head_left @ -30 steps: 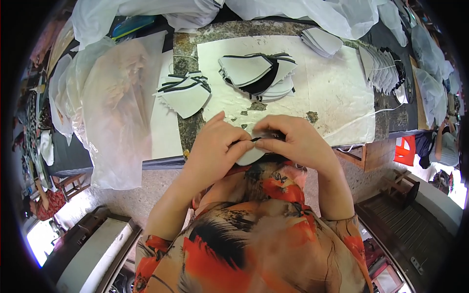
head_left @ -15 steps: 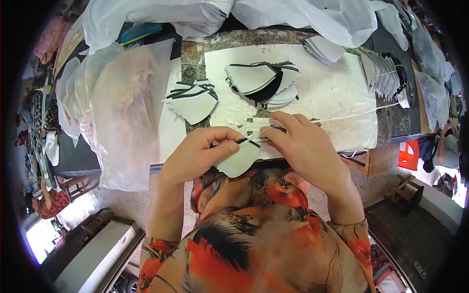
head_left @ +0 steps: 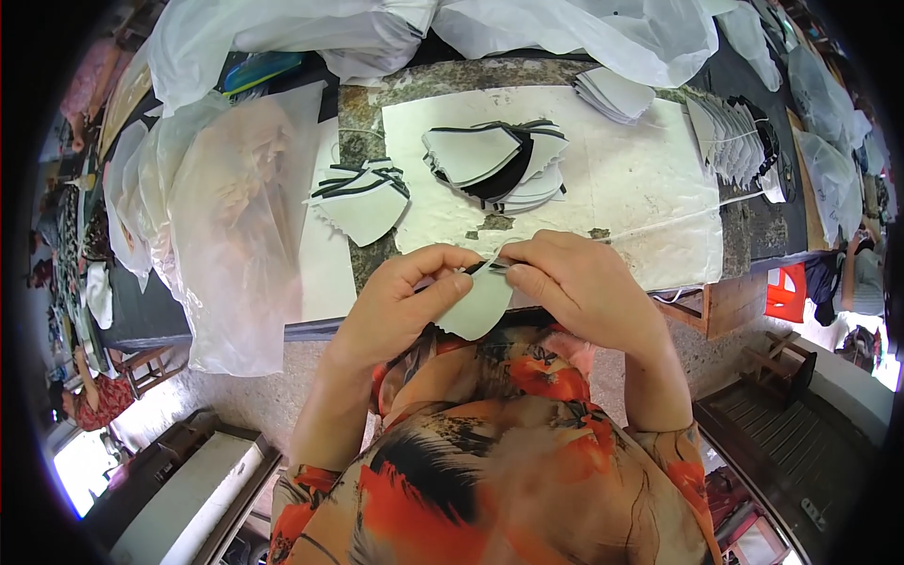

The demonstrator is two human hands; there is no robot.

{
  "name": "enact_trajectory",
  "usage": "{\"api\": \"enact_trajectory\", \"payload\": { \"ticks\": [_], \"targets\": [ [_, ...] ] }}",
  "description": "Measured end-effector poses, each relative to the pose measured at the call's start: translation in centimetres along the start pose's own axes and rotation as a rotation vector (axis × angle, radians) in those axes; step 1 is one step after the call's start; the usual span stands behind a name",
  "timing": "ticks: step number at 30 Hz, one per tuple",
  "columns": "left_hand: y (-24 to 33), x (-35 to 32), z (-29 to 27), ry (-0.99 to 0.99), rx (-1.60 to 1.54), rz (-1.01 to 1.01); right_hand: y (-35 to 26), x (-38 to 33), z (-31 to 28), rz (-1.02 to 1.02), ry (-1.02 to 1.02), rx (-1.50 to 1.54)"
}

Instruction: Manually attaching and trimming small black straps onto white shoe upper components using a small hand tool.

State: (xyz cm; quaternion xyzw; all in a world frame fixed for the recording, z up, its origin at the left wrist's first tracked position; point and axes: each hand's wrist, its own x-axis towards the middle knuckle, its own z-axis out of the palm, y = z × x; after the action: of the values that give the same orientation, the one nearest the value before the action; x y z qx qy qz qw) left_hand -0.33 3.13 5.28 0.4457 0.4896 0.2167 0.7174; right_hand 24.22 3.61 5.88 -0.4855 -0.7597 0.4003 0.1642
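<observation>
Fingertips pinched on 1 pale piece's black-trimmed top edge.
We see left hand (head_left: 400, 301) and right hand (head_left: 574, 282) both clamp the piece (head_left: 476, 306), which hangs toward us; 2 stacks (head_left: 363, 198) (head_left: 494, 165) lie beyond on the table (head_left: 640, 188).

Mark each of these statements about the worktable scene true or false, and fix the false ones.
1. Both hands hold one pale cut piece with a dark edge. True: the left hand and right hand pinch the pale piece between them.
2. The piece lies flat on the table. False: it is lifted at the near edge of the table, above the lap.
3. Two piles of like pieces lie beyond the hands. True: a small pile to the left, a larger pile in the middle.
4. The clear plastic bag lies to the person's right. False: the plastic bag is on the left.
</observation>
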Motion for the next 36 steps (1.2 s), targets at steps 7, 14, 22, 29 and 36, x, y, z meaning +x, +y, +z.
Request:
{"api": "enact_trajectory", "payload": {
  "ticks": [7, 14, 22, 29, 36],
  "targets": [
    [-0.2, 0.0, 0.5, 0.003, -0.08, 0.053, 0.1, 0.0, 0.3, -0.067, 0.08, -0.041],
    [-1.1, 0.0, 0.4, 0.055, -0.025, 0.054, 0.1, 0.0, 0.3, -0.113, 0.138, -0.044],
    [-0.2, 0.2, 1.9, 0.042, -0.075, 0.01, 0.5, 0.2, 0.5, -0.186, 0.134, -0.041],
    [-0.5, 0.5, 1.7, 0.02, -0.069, -0.002, 0.7, 0.2, 0.5, -0.193, 0.144, -0.038],
    [-0.4, 0.9, 1.7, 0.013, -0.071, 0.007, 1.2, 0.3, 0.6, -0.159, 0.146, -0.057]
  ]
}}
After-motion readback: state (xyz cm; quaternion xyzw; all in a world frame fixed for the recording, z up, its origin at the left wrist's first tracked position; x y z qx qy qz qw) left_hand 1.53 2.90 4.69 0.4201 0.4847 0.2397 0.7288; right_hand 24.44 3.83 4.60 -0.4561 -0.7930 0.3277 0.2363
